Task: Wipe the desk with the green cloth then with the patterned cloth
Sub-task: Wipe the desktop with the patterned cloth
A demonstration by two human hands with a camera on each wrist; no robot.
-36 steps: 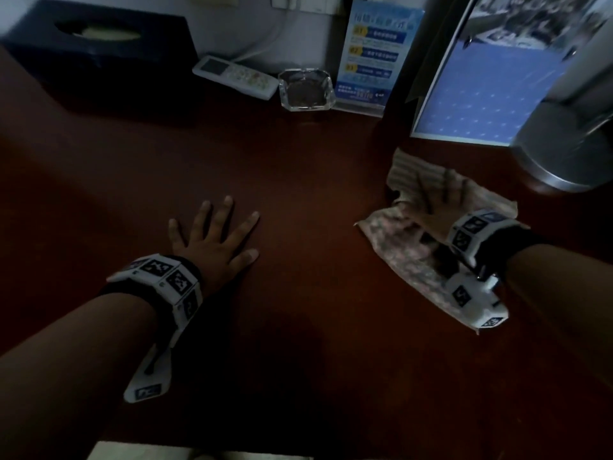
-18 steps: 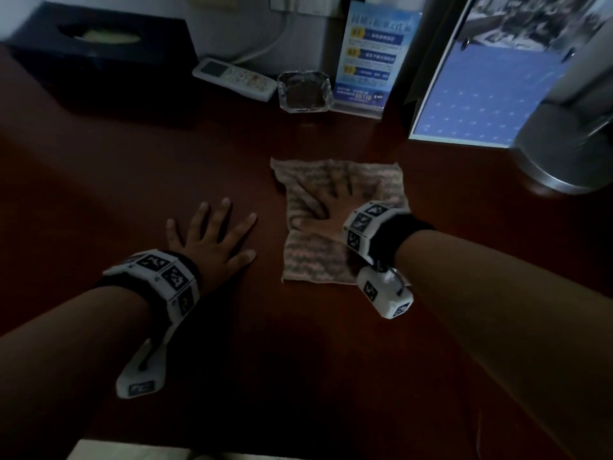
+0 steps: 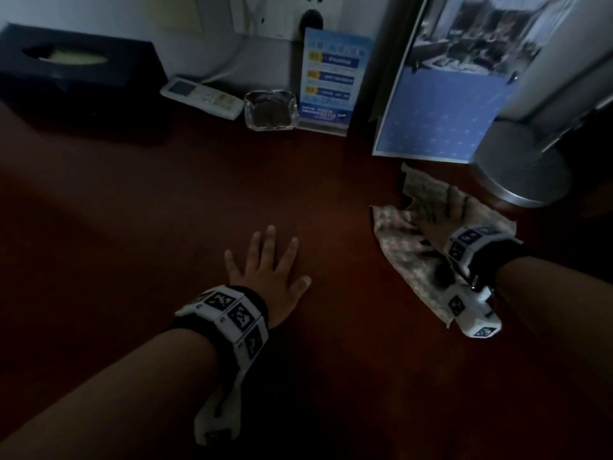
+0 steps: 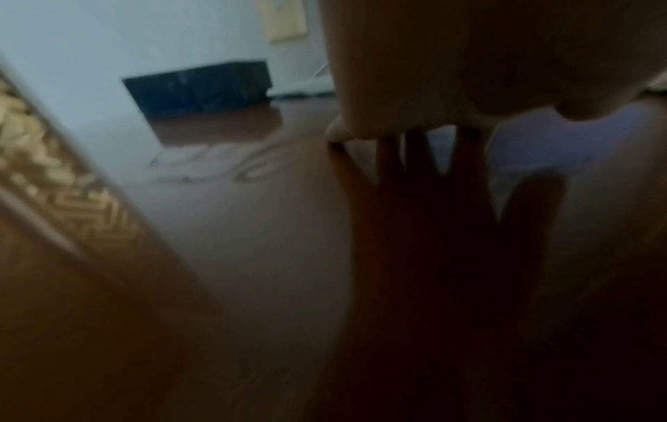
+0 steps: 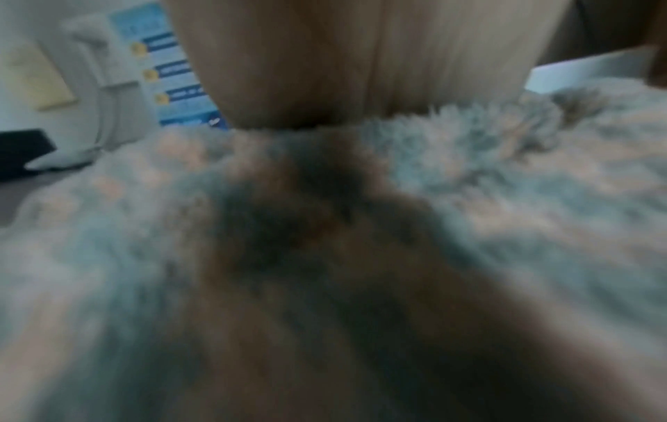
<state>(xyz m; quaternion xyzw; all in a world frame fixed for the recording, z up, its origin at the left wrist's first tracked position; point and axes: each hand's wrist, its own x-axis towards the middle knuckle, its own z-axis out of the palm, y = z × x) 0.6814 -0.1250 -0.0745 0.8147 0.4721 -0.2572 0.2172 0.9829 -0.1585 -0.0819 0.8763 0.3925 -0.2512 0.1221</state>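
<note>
On the dark reddish-brown wooden desk, head view: left hand lies flat, fingers spread, holding nothing. Right hand presses flat with straight fingers on the crumpled pale patterned cloth, near the round silver metal base (green cloth not seen). Left wrist view: dim, hand resting on the wood, dark box behind. Right wrist view: blurred; fuzzy cloth fills it, palm against it.
</note>
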